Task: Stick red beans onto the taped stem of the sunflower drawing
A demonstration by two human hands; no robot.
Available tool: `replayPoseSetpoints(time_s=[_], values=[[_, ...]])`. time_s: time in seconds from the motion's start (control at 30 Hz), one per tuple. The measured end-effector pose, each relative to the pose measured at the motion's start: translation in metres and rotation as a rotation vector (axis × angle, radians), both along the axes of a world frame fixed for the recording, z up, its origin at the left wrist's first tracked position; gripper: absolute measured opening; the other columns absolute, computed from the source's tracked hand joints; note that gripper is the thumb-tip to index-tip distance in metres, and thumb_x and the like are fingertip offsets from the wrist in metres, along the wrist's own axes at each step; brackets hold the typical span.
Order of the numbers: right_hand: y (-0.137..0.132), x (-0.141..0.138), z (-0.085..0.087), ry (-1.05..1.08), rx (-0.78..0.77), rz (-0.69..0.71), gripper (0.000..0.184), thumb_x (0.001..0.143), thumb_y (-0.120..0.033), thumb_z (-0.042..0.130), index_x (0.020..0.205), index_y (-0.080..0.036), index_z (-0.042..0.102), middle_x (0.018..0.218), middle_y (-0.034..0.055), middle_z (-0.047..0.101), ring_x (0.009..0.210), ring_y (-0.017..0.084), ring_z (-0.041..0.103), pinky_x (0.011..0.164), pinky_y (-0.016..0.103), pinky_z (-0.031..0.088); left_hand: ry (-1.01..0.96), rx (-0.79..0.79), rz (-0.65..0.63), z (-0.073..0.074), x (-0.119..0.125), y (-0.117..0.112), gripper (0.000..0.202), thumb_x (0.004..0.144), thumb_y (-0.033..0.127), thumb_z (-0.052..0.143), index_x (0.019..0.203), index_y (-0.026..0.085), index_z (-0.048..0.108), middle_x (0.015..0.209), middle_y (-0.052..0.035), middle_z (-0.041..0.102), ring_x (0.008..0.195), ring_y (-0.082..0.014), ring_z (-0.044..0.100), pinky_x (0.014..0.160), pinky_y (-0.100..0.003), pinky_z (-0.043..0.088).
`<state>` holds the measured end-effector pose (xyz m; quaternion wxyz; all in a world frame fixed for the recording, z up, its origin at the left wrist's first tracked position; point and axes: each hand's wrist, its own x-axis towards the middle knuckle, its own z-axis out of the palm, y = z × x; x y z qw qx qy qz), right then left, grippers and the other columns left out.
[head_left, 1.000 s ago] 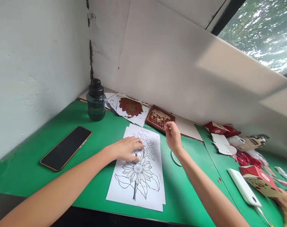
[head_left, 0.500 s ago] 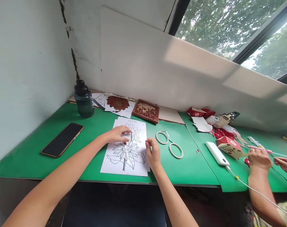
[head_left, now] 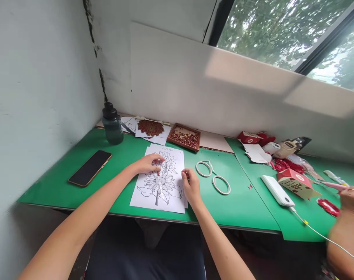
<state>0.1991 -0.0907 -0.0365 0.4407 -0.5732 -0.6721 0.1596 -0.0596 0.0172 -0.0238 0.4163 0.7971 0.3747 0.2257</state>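
A sheet of white paper [head_left: 138, 196] with outlined sunflowers lies on the table in front of me. My left hand [head_left: 150, 163] hovers at the upper flower, palm down, thumb and fingers apart. Small red pieces [head_left: 158, 174] show just below its thumb, at the lower flower's centre, and a glossy patch lies below them. Dark red shows under the fingers, too hidden to make out. My right hand [head_left: 191, 186] rests at the paper's right edge with fingers curled and thumb pressed in; whatever is between them is hidden.
A phone [head_left: 90, 168] and a bottle [head_left: 112, 126] are on the left. Behind the paper stand a wooden tray [head_left: 199, 142] of red-brown seeds and a seed-covered picture [head_left: 150, 127]. A coiled white cable [head_left: 222, 184] and a power bank [head_left: 277, 190] lie right. A co-worker's hand [head_left: 353, 198] holds a pink tool.
The view has shifted, so things on the table sit further right. My hands keep almost the same place at the paper. The co-worker's hand has moved right, uncovering a red piece.
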Motion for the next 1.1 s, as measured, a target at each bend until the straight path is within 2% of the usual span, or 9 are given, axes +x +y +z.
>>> replayPoseSetpoints(time_s=[0.1,0.2,0.3,0.4,0.5,0.63,0.8,0.93,1.1], values=[[-0.002,-0.001,0.001,-0.012,-0.016,0.091,0.018,0.104,-0.033,0.047,0.094,-0.024,0.059,0.091,0.0042,0.065,0.081,0.021,0.060,0.073,0.035,0.048,-0.005,-0.004,0.000,-0.001,0.000,0.001,0.048,0.082,0.037,0.073,0.128,0.023,0.070,0.129,-0.0096,0.066,0.111,-0.0240,0.065,0.103,-0.041,0.052],[0.006,-0.003,0.008,-0.083,0.011,0.281,0.015,0.105,-0.027,0.047,0.097,-0.024,0.060,0.098,0.0062,0.066,0.089,0.022,0.061,0.079,0.037,0.049,-0.003,0.005,0.008,-0.003,0.001,0.002,0.046,0.082,0.035,0.073,0.127,0.023,0.070,0.129,-0.0086,0.066,0.111,-0.0237,0.064,0.105,-0.041,0.051],[0.028,-0.008,0.020,-0.229,0.071,0.512,0.016,0.105,-0.021,0.047,0.101,-0.024,0.062,0.105,0.0080,0.067,0.098,0.024,0.061,0.084,0.039,0.051,0.003,0.015,0.013,-0.002,0.002,0.002,0.045,0.082,0.032,0.073,0.126,0.023,0.070,0.128,-0.0075,0.066,0.110,-0.0230,0.064,0.103,-0.040,0.051],[0.058,-0.017,0.029,-0.314,0.108,0.622,0.016,0.104,-0.019,0.049,0.100,-0.024,0.064,0.105,0.0085,0.068,0.099,0.025,0.061,0.085,0.041,0.051,0.014,0.038,0.019,0.001,0.006,0.001,0.042,0.081,0.029,0.072,0.122,0.022,0.070,0.122,-0.0062,0.068,0.108,-0.0231,0.063,0.101,-0.039,0.051],[0.079,-0.028,0.028,-0.298,0.146,0.648,0.015,0.103,-0.017,0.051,0.099,-0.024,0.064,0.103,0.0085,0.069,0.096,0.025,0.061,0.083,0.041,0.052,0.030,0.073,0.018,0.004,0.009,0.000,0.029,0.082,0.028,0.070,0.110,0.022,0.071,0.111,-0.0047,0.068,0.108,-0.0243,0.061,0.098,-0.039,0.049],[0.084,-0.039,0.016,-0.190,0.221,0.633,0.015,0.102,-0.015,0.051,0.100,-0.024,0.063,0.106,0.0085,0.069,0.100,0.025,0.062,0.085,0.042,0.053,0.056,0.078,0.000,0.008,0.010,0.001,0.011,0.083,0.025,0.064,0.093,0.020,0.068,0.100,-0.0044,0.066,0.100,-0.0235,0.061,0.089,-0.036,0.050],[0.074,-0.036,0.008,-0.130,0.254,0.624,0.017,0.101,-0.012,0.052,0.105,-0.025,0.062,0.109,0.0076,0.068,0.100,0.024,0.063,0.086,0.042,0.054,0.065,0.041,-0.078,0.016,0.008,0.011,0.030,0.085,0.021,0.064,0.114,0.023,0.070,0.115,-0.0046,0.068,0.110,-0.0235,0.062,0.094,-0.035,0.050],[0.072,-0.028,0.012,-0.165,0.235,0.619,0.017,0.101,-0.011,0.055,0.107,-0.025,0.061,0.105,0.0068,0.069,0.096,0.023,0.062,0.083,0.041,0.053,0.078,0.010,-0.142,0.016,0.004,0.017,0.030,0.091,0.034,0.069,0.120,0.025,0.069,0.120,-0.0046,0.069,0.110,-0.0231,0.063,0.093,-0.035,0.050],[0.074,-0.030,0.012,-0.179,0.221,0.616,0.020,0.099,-0.007,0.058,0.108,-0.025,0.060,0.107,0.0070,0.069,0.094,0.022,0.060,0.080,0.041,0.052,0.027,0.142,-0.082,0.008,0.003,0.012,0.018,0.098,0.027,0.064,0.116,0.024,0.068,0.115,-0.0038,0.070,0.108,-0.0208,0.063,0.094,-0.036,0.049]])
